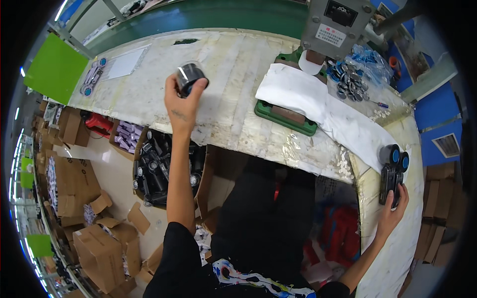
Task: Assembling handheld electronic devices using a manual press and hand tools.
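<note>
My left hand point(183, 107) is raised over the worktable, closed around a short black cylinder point(189, 78) with a shiny, clear-looking rim. My right hand point(396, 201) is at the table's right side, its fingers around the lower end of a black part with round blue-faced ends point(391, 176). That part lies beside a white cloth point(348, 124). The cloth runs from the base of a grey press point(335, 27) toward my right hand. What the black part's lower end looks like is hidden by my fingers.
The press has a green base point(285, 118). Small blue-and-black round pieces point(350, 82) lie in a pile beside it, next to a screwdriver point(378, 104). A silver part with blue ends point(93, 77) lies far left. A carton point(203, 193) of black parts stands below the table edge.
</note>
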Demonstrator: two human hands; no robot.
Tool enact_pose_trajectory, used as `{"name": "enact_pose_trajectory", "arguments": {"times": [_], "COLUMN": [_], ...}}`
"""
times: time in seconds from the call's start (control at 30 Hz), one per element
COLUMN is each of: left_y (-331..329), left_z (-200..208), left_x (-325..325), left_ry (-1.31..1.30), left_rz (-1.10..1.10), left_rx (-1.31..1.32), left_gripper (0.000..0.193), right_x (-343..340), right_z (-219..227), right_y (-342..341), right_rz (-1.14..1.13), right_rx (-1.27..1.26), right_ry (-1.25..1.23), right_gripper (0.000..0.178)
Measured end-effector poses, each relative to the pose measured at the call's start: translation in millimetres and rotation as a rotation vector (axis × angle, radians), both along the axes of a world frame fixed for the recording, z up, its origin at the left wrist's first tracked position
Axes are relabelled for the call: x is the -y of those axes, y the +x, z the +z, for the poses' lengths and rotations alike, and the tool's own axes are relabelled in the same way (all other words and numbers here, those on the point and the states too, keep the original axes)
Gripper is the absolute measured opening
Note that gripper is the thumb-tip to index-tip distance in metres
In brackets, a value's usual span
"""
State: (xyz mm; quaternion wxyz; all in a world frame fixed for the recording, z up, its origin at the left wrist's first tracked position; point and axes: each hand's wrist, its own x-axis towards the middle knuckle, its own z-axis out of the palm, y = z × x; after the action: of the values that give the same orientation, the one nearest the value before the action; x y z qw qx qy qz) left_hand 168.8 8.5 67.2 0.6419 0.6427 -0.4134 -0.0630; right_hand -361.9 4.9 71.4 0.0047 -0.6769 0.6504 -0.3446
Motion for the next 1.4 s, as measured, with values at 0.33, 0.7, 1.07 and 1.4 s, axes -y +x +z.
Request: {"name": "enact_pose_trajectory", "arguments": {"times": [0.33,0.7,1.07,1.4], "left_y": [-2,-23,-25,-13], "left_z": [-22,-8,10,21], "left_x": [-9,-5,14,9], "left_ry": [-0.186,0.057,0.209,0.342], "left_rz": [0.099,0.27,0.036,-0.193], "left_rx": [-0.025,-0.173,-0.16,0.361], "left_gripper": [0.029,0.045,0.074,0.073], "right_x": [0,0,-2,-3], "right_z": [-4,-1,-4,1], "right_y": [1,3,2,3], "right_rz": [-0.017,-0.01,-0.021,-0.028], "right_rx": [0.007,0.034,0.094,0.111], "right_ry": [-0.019,-0.006,-0.005,-0.007], "right_gripper": [0.029,0.03,0.031,0.029]}}
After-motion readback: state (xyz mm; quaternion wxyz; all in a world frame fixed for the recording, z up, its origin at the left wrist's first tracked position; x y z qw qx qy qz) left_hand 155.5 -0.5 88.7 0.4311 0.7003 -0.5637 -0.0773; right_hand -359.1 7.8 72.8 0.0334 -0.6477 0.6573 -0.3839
